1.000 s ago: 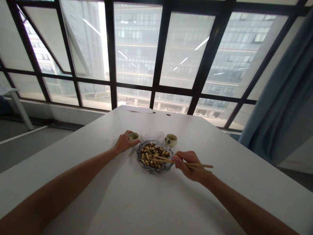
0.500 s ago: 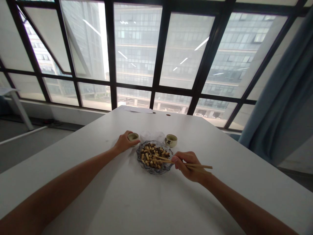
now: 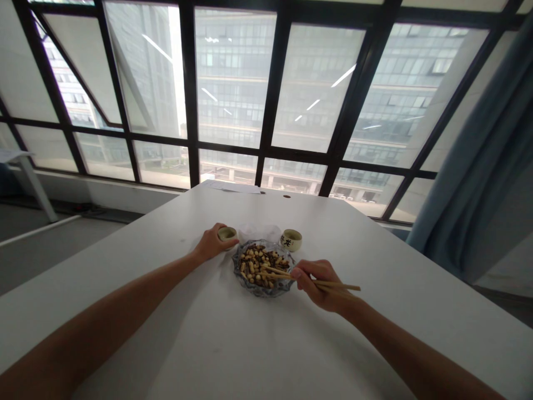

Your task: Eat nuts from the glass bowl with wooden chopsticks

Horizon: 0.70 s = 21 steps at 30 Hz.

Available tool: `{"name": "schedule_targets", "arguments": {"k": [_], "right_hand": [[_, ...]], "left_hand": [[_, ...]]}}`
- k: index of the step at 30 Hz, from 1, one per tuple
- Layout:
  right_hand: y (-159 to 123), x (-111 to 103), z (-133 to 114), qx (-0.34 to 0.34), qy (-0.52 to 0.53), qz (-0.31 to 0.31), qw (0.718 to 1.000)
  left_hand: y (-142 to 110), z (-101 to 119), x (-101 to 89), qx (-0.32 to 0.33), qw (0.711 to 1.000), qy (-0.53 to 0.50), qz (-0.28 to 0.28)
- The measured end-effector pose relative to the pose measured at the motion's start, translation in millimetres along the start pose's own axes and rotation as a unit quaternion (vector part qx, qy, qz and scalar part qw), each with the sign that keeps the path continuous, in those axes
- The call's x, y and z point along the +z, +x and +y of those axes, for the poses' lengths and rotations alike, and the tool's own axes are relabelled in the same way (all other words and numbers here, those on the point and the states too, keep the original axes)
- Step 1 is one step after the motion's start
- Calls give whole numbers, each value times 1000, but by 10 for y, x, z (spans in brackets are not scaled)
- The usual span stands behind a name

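My left hand (image 3: 211, 244) is closed round a small pale green cup (image 3: 227, 233), thumb along its near side, the cup upright on the table. In my right hand (image 3: 320, 280) is a pair of wooden chopsticks (image 3: 338, 285). Their tips reach in among the peanuts (image 3: 254, 265) and darker slender pieces that fill a clear glass dish (image 3: 266, 291) between my hands. Whether the tips pinch a piece I cannot tell. A second cup (image 3: 291, 240) with dark written characters stands behind the dish, to the right.
A clear, see-through object (image 3: 259, 231) lies behind the dish between the two cups. White paper (image 3: 235, 187) rests at the far end of the white table (image 3: 233, 344). Windows stand beyond it, and a blue curtain (image 3: 470, 166) hangs at the right.
The chopsticks and my right hand have shifted very slightly, their tips still in the dish. My left hand and the cup stay in place.
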State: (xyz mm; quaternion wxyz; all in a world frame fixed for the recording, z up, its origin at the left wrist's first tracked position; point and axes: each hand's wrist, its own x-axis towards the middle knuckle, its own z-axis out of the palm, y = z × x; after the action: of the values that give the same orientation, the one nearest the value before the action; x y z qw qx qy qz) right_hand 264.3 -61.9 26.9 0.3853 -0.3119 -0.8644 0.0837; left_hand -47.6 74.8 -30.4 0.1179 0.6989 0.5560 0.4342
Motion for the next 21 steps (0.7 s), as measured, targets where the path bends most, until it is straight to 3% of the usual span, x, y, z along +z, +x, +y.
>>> {"name": "schedule_targets", "arguments": {"k": [21], "right_hand": [[0,15,2,-18,-2,-12,1000]], "left_hand": [[16,-40,29,12,1000,1,-3]]}}
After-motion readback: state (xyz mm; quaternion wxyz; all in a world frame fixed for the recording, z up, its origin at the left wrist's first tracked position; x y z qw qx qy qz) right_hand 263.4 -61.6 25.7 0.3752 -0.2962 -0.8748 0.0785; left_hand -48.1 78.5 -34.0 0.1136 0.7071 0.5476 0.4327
